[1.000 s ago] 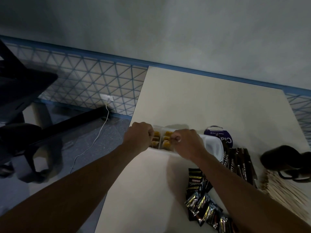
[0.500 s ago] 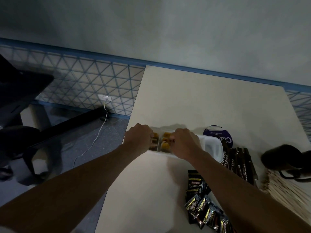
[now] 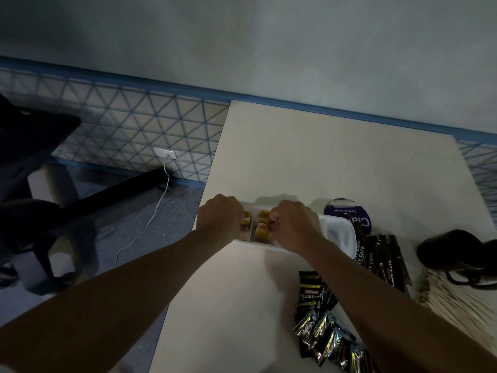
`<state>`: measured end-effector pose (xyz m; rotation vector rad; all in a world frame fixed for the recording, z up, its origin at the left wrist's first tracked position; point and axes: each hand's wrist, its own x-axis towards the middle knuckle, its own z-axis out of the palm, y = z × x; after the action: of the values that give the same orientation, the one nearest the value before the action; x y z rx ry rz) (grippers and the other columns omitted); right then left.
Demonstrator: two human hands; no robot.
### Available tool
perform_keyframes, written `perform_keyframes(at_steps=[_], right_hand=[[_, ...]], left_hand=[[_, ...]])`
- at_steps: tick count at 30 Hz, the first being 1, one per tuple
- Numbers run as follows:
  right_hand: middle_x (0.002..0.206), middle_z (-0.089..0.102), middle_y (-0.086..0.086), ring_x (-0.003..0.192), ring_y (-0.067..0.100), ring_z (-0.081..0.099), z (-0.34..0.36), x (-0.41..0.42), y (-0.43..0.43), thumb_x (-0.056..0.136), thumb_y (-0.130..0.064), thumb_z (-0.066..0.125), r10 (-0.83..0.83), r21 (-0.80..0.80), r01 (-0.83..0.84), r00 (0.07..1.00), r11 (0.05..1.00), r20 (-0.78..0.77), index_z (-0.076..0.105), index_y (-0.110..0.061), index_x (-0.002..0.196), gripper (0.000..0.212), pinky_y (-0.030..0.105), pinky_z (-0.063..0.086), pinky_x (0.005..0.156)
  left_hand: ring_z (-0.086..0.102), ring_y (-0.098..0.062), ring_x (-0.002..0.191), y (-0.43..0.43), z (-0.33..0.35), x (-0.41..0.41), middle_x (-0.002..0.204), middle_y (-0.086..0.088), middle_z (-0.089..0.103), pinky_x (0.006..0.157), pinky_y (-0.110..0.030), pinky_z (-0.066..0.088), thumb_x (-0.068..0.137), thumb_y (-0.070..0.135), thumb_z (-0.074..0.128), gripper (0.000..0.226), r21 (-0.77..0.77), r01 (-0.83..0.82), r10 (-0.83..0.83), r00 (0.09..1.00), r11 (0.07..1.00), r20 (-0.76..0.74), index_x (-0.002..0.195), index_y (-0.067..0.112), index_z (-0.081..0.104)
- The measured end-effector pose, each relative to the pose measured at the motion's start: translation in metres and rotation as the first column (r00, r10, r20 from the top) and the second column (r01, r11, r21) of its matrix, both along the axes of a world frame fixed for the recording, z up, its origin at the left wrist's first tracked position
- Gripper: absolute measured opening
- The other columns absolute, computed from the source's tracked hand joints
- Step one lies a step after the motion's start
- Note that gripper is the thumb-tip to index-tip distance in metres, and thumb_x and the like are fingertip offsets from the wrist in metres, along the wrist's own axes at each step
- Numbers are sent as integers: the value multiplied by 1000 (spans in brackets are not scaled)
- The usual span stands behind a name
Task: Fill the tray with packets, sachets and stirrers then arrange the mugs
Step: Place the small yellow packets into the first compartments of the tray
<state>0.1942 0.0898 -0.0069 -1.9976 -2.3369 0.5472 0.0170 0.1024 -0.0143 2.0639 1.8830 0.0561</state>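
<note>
Hands meet over a divided tray

Far left, a dark office chair (image 3: 32, 146) is cut off by the frame edge, its shape mostly lost in shadow. Behind it runs a wall panel (image 3: 121, 125) with a blue triangular lattice. On it is a white wall socket (image 3: 165, 154), from which a thin white cable (image 3: 150, 222) trails across speckled grey floor. The smooth, matte cream table (image 3: 322, 157) fills the middle and right.

At the table's left edge the left hand (image 3: 220, 219) is fisted over the left end of the tray (image 3: 337, 235), a long, semi-clear white plastic piece with rounded corners and thin dividers. Its fingers curl round that end and hide it. Small yellow sachets (image 3: 262, 230) show in the compartments between the two hands. The right hand (image 3: 294, 227) is curled down over them, thumb and forefinger drawn together at their edge; whether it pinches one cannot be told. It covers the tray's middle.

Just behind the tray's right end sits a round purple tub (image 3: 349, 216) with white lettering, partly hidden. Long dark stick packets (image 3: 376, 259) fan out beside the tray. Glossy foil packets (image 3: 320, 319) lie nearer, some under the right forearm. Far right, a dark mug (image 3: 443, 251) is blurred, next to pale wooden stirrers (image 3: 457, 300) that the frame cuts off.
</note>
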Motion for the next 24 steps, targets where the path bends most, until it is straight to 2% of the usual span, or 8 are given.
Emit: perform_keyframes(at_steps=[5,9,14,21,24], right_hand=[[83,55,-5,79,21,59,-3,3,-2,88,-25,64,13,43,-12,999,999,-36,74,-23,86,11,29,44,67],[85,57,-5,78,20,58,-3,3,-4,89,-24,62,-1,87,7,997,996,-71,72,-22,83,11,27,39,65],[88,60,-4,77,19,59,-2,2,-6,87,-23,64,-2,122,16,994,992,-113,71,-22,85,8,29,49,67],[88,56,-7,78,17,56,-7,1,-7,87,-21,61,1,90,6,997,996,-78,71,-23,89,11,28,43,65],[84,52,-7,77,18,55,-10,-1,-9,89,-23,59,9,35,-7,998,999,-59,71,-23,87,13,28,43,65]], left_hand=[[67,-23,84,4,4,-3,99,2,71,63,-25,43,85,15,58,23,8,-30,29,997,1000,73,92,29,76],[66,-21,82,1,4,-2,97,3,70,60,-25,41,85,13,57,25,28,-41,39,998,999,57,91,30,76],[67,-21,78,1,5,-1,92,3,71,60,-24,43,84,12,58,26,46,-47,44,997,998,68,87,29,76],[63,-20,74,-2,1,0,92,1,68,58,-24,43,85,6,54,28,-2,-28,28,999,1000,26,82,25,74],[64,-23,84,-2,-2,0,101,-2,67,64,-27,45,90,13,53,28,-20,-20,20,1000,1000,22,96,28,76]])
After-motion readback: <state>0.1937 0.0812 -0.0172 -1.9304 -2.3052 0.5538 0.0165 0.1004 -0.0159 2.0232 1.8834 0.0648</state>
